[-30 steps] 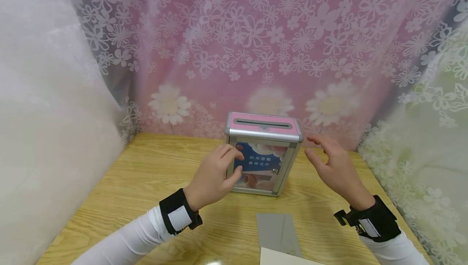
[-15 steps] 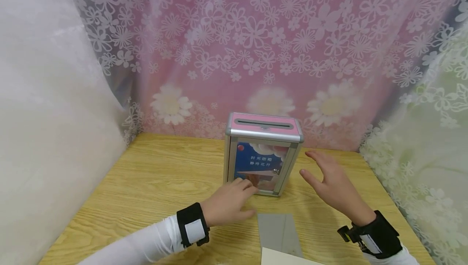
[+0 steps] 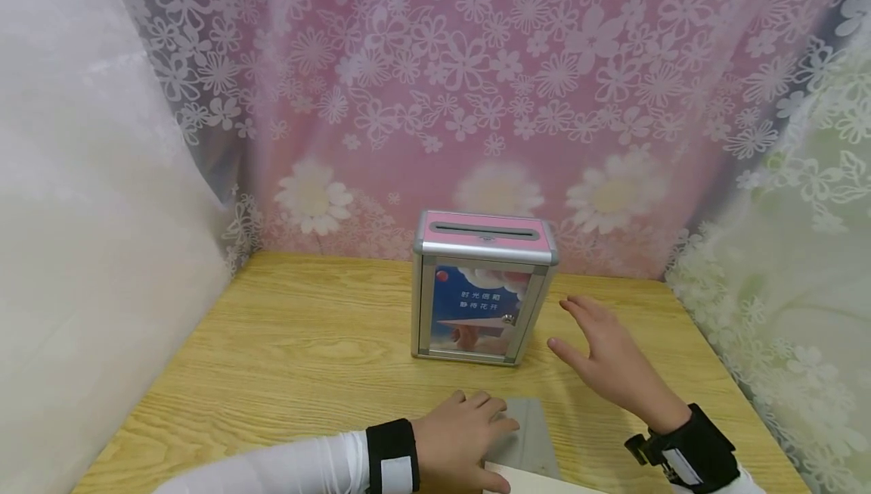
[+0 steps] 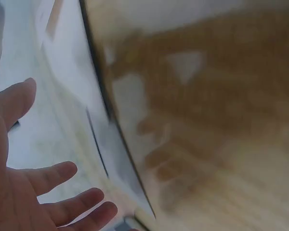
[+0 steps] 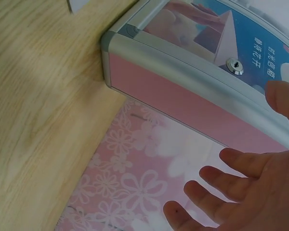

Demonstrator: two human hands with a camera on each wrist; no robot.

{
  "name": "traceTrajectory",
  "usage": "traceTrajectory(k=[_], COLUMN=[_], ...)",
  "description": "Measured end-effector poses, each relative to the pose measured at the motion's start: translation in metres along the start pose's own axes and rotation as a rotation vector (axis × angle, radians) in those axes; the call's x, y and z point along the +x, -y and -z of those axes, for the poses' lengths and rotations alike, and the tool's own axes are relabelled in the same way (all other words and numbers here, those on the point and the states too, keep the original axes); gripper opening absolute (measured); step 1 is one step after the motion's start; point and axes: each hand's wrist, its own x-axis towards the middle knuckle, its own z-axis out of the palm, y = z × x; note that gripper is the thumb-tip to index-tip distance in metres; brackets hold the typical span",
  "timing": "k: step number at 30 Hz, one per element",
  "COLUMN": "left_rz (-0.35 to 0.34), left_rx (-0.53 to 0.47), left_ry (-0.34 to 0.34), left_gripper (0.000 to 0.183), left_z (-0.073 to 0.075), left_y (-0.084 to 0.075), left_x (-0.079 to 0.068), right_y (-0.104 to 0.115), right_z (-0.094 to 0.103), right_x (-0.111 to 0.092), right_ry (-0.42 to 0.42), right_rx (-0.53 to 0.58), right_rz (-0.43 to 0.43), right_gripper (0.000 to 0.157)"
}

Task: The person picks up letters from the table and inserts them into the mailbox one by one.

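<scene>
White paper (image 3: 544, 482) is probably best pinched by its edge; left hand (image 3: 463, 433) and right hand (image 3: 610, 358) are spread wide, nothing held.

Right grip (image 5: 273, 188) near pink-sided box (image 5: 180, 98)

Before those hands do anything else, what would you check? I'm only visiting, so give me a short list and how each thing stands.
1. Letter box upright on the wooden table: ok.
2. Slot in its pink top uncovered: ok.
3. Key in the front lock: not ok, only a bare keyhole shows.
4. Right hand free: ok, open beside the box.
5. Left hand gripping the cream sheet: not ok, fingers spread.
6. Gray sheet loose under the cream one: cannot tell.
</scene>
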Motion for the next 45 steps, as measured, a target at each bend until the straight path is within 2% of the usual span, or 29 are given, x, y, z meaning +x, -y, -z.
traceTrajectory(k=[5, 10, 15, 21, 28, 35, 41, 45], left_rz=[-0.071, -0.077, -0.074, -0.028, -0.014, -0.009, -0.02, -0.014], left_rx=[0.088, 0.113, 0.128, 0.082, 0.042, 0.042, 0.059, 0.045], left_ry=[0.022, 0.046, 0.037, 0.048, 0.069, 0.035, 0.029, 0.043], left_gripper=[0.069, 0.068, 0.067, 0.067, 0.054, 0.042, 0.061, 0.061], left_z=[-0.009, -0.019, -0.024, -0.021, -0.015, -0.012, -0.013, -0.012], left_y=[-0.011, -0.012, -0.01, -0.006, -0.003, -0.004, -0.003, -0.001], left_x=[0.0, 0.001, 0.001, 0.0, 0.0, -0.001, -0.002, -0.001], right_y=[0.0, 0.001, 0.001, -0.001, -0.004, -0.005, -0.005, -0.004], right_z=[-0.006, -0.007, -0.007, -0.009, -0.01, -0.01, -0.01, -0.01], right_x=[-0.005, -0.008, -0.009, -0.01, -0.01, -0.01, -0.009, -0.009], right_ry=[0.019, 0.013, 0.02, 0.032, 0.028, 0.024, 0.022, 0.021], right_rx=[-0.013, -0.006, -0.001, -0.005, -0.005, -0.008, -0.005, -0.005], right_rz=[-0.001, -0.002, -0.009, -0.016, -0.016, -0.015, -0.017, -0.018], right_gripper=[0.072, 0.071, 0.071, 0.07, 0.069, 0.067, 0.067, 0.066])
